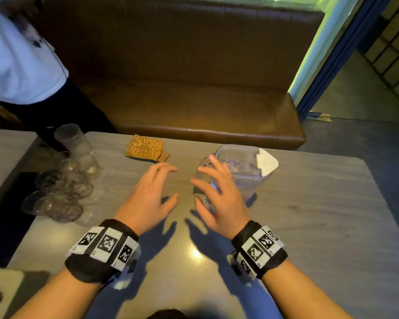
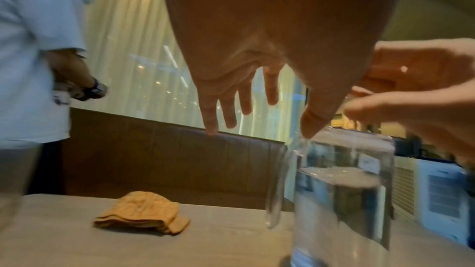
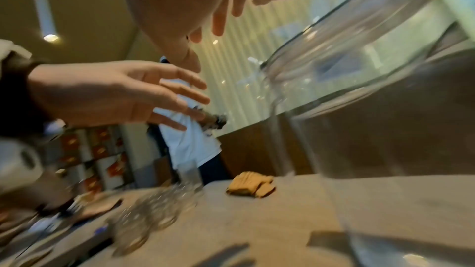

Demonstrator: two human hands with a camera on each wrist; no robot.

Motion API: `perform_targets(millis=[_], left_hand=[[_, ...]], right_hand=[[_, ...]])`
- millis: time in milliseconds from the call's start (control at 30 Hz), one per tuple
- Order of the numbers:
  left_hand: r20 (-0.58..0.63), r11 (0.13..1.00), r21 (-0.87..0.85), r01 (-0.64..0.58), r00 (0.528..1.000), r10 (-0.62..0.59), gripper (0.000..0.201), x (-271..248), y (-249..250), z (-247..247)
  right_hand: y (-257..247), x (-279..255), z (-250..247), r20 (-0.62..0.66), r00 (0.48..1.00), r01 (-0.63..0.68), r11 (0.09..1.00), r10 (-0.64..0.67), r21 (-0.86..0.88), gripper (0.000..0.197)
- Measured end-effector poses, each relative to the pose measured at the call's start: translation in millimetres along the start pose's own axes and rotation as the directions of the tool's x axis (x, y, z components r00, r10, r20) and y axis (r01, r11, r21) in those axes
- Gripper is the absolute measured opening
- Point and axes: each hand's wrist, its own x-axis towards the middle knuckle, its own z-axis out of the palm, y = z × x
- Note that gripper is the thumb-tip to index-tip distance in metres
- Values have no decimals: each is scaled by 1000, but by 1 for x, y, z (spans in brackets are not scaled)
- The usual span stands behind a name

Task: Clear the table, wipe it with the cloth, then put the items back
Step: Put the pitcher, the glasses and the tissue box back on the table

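Observation:
A folded orange patterned cloth (image 1: 145, 151) (image 2: 144, 216) (image 3: 250, 187) lies near the far edge of the grey table (image 1: 309, 215). To its right stands a clear water pitcher (image 1: 242, 173) (image 2: 342, 190) (image 3: 372, 109) with a white spout flap. My left hand (image 1: 168, 183) hovers over the table's middle, fingers (image 2: 231, 109) spread and holding nothing. My right hand (image 1: 205, 173) hovers at the pitcher's near left side with fingers (image 3: 218, 21) spread, partly covering it. I cannot tell whether it touches the pitcher. Several clear glasses (image 1: 62, 180) (image 3: 154, 206) cluster at the table's left edge.
A brown leather bench (image 1: 194, 88) runs behind the table. A person in a light blue shirt (image 1: 19, 61) stands at the far left. Another table (image 1: 5, 146) adjoins on the left. A white object (image 1: 2, 288) sits at the near left corner.

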Motion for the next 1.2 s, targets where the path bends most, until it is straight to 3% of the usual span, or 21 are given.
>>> perform_targets(millis=[67, 133, 200, 300, 367, 500, 667, 933, 1100, 1200], left_hand=[[-33, 996, 8, 91, 995, -91, 51, -21, -28, -23], [-52, 981, 38, 190, 981, -188, 46, -41, -60, -48], [-55, 949, 73, 307, 951, -304, 45, -61, -93, -74], [-85, 903, 79, 422, 906, -415, 43, -94, -145, -112], [-106, 861, 85, 501, 864, -493, 45, -110, -180, -133], [-95, 781, 113, 614, 789, -607, 56, -126, -246, -157], [30, 726, 120, 677, 728, -684, 72, -119, -298, -150], [68, 761, 96, 642, 758, -649, 87, -93, -327, -113], [21, 769, 57, 637, 769, -638, 72, -88, -333, -109], [71, 765, 58, 641, 762, -644, 67, -86, -325, -121]], right_hand=[[-20, 3, 38, 91, 994, 45, 993, -55, 110, 39], [-42, 16, 75, 222, 974, -88, 974, 40, 211, 37], [-67, 37, 113, 375, 913, -254, 944, 162, 210, 39], [-101, 73, 176, 549, 774, -452, 882, 316, 130, 51], [-122, 93, 219, 604, 704, -513, 855, 374, 68, 50], [-153, 113, 297, 596, 621, -608, 793, 509, -43, 51], [-171, 112, 356, 527, 583, -672, 732, 618, -115, 85], [-177, 107, 366, 450, 631, -699, 715, 632, -24, 60], [-176, 102, 348, 438, 631, -714, 700, 640, 6, 57], [-174, 97, 331, 444, 643, -701, 713, 625, 13, 61]])
